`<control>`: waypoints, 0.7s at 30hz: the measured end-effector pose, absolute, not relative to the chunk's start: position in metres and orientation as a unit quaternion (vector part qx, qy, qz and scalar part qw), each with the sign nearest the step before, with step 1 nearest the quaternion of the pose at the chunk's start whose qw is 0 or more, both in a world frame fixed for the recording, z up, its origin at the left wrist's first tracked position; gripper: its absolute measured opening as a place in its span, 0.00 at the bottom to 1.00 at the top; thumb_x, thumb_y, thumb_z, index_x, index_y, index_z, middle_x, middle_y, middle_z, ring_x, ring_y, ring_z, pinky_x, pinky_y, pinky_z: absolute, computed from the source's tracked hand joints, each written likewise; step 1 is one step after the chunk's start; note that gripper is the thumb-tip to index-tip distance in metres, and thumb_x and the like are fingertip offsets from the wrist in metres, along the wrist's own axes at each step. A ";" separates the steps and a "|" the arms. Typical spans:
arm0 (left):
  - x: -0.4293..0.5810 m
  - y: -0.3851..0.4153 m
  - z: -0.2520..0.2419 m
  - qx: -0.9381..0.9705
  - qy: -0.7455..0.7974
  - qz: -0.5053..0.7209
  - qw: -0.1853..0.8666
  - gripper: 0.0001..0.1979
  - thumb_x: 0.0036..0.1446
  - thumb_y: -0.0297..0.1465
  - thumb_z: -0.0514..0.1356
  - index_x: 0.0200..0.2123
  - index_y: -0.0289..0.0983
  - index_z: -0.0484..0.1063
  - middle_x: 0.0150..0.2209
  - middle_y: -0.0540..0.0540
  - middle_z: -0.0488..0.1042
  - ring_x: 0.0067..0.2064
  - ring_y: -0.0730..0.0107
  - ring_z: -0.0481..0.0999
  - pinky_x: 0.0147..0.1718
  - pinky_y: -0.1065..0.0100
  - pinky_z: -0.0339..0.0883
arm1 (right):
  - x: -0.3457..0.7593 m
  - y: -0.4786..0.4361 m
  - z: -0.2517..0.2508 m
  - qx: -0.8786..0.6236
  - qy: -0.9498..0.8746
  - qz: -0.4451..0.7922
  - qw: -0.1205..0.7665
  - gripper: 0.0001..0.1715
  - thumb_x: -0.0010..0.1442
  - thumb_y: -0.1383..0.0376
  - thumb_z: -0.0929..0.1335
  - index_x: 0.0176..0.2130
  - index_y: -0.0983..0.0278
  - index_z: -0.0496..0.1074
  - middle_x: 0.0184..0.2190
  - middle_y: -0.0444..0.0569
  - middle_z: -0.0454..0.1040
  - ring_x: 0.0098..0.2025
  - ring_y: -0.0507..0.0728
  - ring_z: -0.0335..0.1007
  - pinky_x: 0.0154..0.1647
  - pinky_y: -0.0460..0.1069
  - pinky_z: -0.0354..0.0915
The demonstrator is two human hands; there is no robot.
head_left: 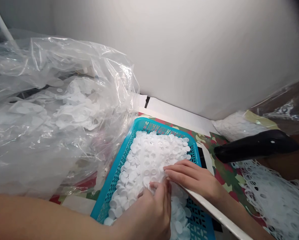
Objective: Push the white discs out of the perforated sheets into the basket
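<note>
A thin, translucent white sheet with rows of round discs [151,163] lies over the heap of loose white discs [131,176] in a turquoise plastic basket [114,176]. My left hand [152,206] is at the sheet's near end, fingers curled and closed on it. On its right edge rests my right hand [194,176], fingers close together and bent at the tips over the sheet; its thumb is hidden. The two hands almost touch. A slim white bar [214,210] passes in front of my right wrist.
A large clear plastic bag [51,133] with white pieces inside fills the left. Right of the basket are a black handle-like object [254,145] and a pile of white sheets with round holes [277,203]. A camouflage-patterned cloth [222,173] covers the table; a pale wall [179,53] stands behind.
</note>
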State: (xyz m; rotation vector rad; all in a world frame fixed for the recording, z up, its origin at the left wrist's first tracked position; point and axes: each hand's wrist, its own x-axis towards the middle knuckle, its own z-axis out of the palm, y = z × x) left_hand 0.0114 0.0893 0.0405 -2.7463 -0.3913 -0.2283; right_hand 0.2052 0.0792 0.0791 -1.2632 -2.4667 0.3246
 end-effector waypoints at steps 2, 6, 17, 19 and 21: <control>0.012 0.089 0.041 -0.971 -0.134 -0.069 0.184 0.19 0.63 0.33 0.50 0.54 0.36 0.71 0.50 0.37 0.73 0.40 0.58 0.71 0.22 0.65 0.57 | 0.206 0.080 0.077 -0.452 -0.864 0.094 0.200 0.16 0.67 0.68 0.59 0.50 0.64 0.70 0.43 0.53 0.77 0.42 0.57 0.71 0.42 0.52 0.71; 0.011 0.089 0.043 -0.971 -0.140 -0.032 0.192 0.20 0.63 0.34 0.50 0.57 0.39 0.67 0.57 0.39 0.68 0.41 0.60 0.71 0.22 0.65 0.57 | 0.211 0.085 0.075 -0.477 -0.838 0.038 0.262 0.15 0.64 0.71 0.61 0.47 0.63 0.72 0.43 0.53 0.77 0.40 0.57 0.73 0.41 0.53 0.71; 0.010 0.085 0.034 -0.970 -0.148 -0.063 0.182 0.20 0.67 0.30 0.45 0.57 0.39 0.67 0.55 0.43 0.70 0.41 0.66 0.71 0.22 0.68 0.59 | 0.219 0.080 0.092 -0.516 -0.830 0.068 0.199 0.10 0.61 0.70 0.66 0.42 0.60 0.73 0.47 0.50 0.74 0.46 0.57 0.71 0.49 0.52 0.68; 0.010 0.085 0.033 -0.970 -0.143 -0.067 0.183 0.19 0.67 0.31 0.45 0.56 0.38 0.67 0.53 0.42 0.71 0.40 0.65 0.72 0.23 0.67 0.60 | 0.212 0.080 0.090 -0.494 -0.832 0.136 0.213 0.11 0.62 0.70 0.66 0.44 0.59 0.74 0.44 0.48 0.75 0.45 0.54 0.72 0.47 0.48 0.69; 0.010 0.084 0.031 -0.971 -0.139 -0.072 0.180 0.19 0.67 0.31 0.45 0.55 0.39 0.69 0.49 0.42 0.74 0.40 0.65 0.72 0.23 0.67 0.59 | 0.205 0.082 0.088 -0.468 -0.835 0.189 0.219 0.11 0.62 0.69 0.66 0.44 0.60 0.74 0.43 0.48 0.76 0.43 0.53 0.73 0.44 0.46 0.69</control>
